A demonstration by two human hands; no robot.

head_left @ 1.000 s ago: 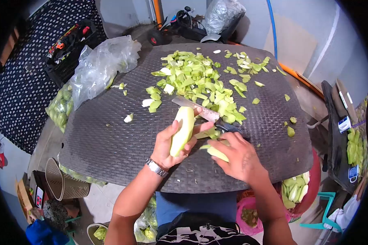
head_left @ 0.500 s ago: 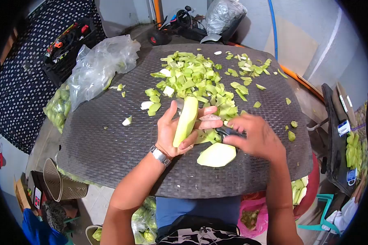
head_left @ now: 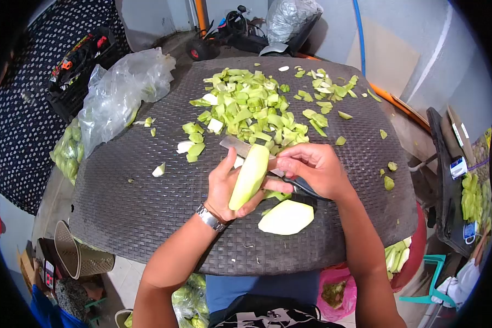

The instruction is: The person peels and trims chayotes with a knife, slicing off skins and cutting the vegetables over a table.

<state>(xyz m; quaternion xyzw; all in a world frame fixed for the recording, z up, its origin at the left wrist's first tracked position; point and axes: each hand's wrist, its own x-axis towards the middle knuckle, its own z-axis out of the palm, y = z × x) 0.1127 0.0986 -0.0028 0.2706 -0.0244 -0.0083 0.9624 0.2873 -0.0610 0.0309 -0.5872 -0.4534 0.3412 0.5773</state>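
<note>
1. The peeled vegetable (head_left: pixel 250 176) is lying across the left palm, above the table (head_left: pixel 142 218).
2. The left hand (head_left: pixel 224 188) is holding it, thumb and fingers spreading around it.
3. The right hand (head_left: pixel 320 170) is bunching its fingers narrowly by the left fingertips; whether they are gripping anything, I cannot tell.
4. A knife (head_left: pixel 234 145) is lying beneath both hands.
5. A pale peeled piece (head_left: pixel 287 217) is resting nearer the person.
6. Green peelings (head_left: pixel 243 104) are lying beyond.
</note>
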